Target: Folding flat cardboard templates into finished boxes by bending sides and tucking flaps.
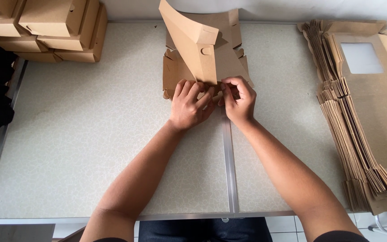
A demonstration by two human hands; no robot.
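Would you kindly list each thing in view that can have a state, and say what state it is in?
Box blank: partly folded, one panel raised, the rest flat on the table.
Left hand: closed on the blank's near edge.
Right hand: pinching the same edge.
Finished boxes: closed, stacked at the table's far left.
Flat blanks: unfolded, piled at the right; the top one has a window.

Pale speckled table (90, 148), metal-edged; white tiled floor (287, 224) beneath.
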